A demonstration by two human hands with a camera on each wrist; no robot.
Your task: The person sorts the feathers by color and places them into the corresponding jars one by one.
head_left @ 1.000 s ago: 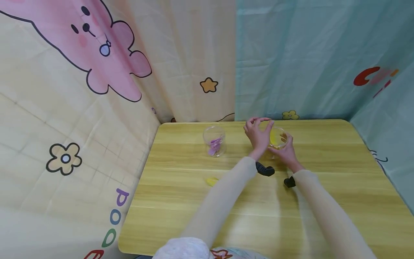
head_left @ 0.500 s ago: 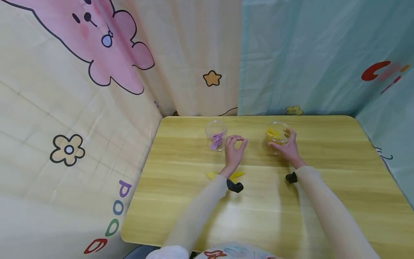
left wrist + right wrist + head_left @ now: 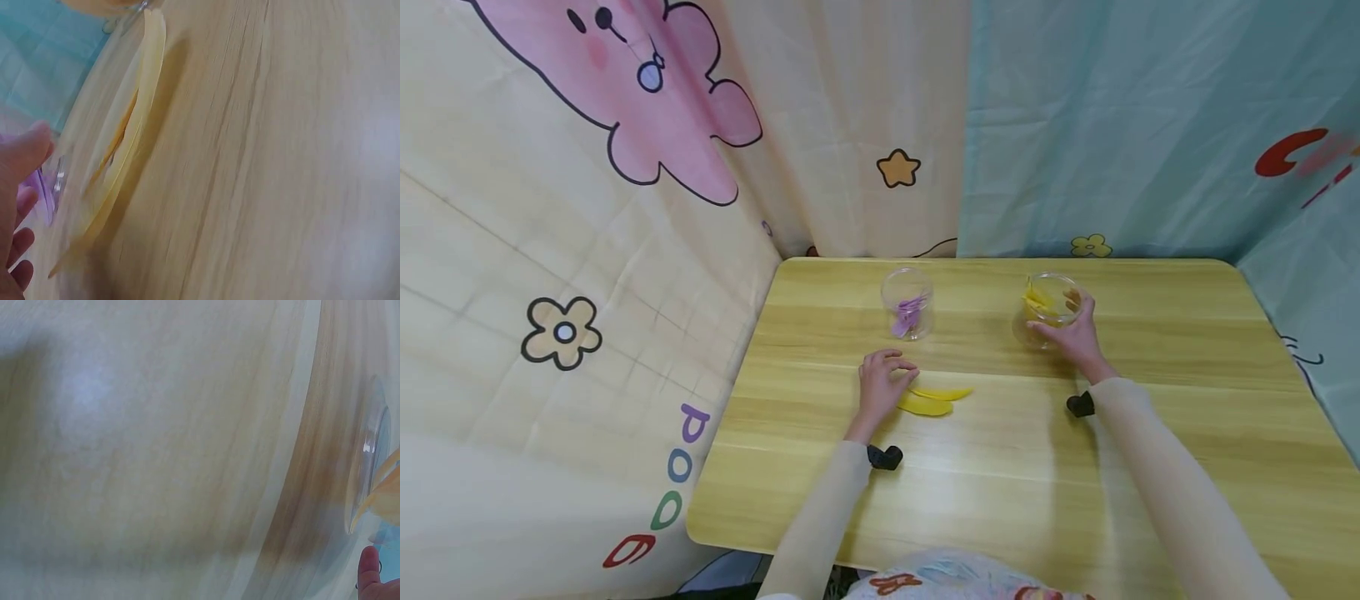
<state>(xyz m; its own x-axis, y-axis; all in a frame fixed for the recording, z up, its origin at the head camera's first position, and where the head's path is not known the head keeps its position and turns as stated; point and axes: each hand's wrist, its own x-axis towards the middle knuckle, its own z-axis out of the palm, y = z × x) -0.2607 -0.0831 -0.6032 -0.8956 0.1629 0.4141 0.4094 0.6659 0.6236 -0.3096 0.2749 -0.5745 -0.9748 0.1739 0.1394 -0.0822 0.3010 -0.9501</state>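
Thin yellow pieces (image 3: 927, 406) lie on the wooden table, long and slightly curved in the left wrist view (image 3: 134, 144). Just at their left end is my left hand (image 3: 880, 387), fingers bent loosely, with nothing seen between them; in the left wrist view the hand (image 3: 15, 206) is apart from the pieces. My right hand (image 3: 1078, 337) grips the side of a clear cup (image 3: 1052, 277) that holds yellow pieces (image 3: 1037, 302). Only a fingertip of the right hand (image 3: 375, 578) shows beside the cup (image 3: 369, 447) in the right wrist view.
A second clear cup (image 3: 907, 277) with purple pieces (image 3: 908, 315) stands left of the gripped cup, towards the back of the table (image 3: 1180, 333). Printed curtains (image 3: 865, 100) hang behind the table and at its sides.
My left hand has left the right-hand cup and moved left and nearer, down to the yellow pieces on the table. My right hand keeps its grip on the cup. The head view has shifted slightly.
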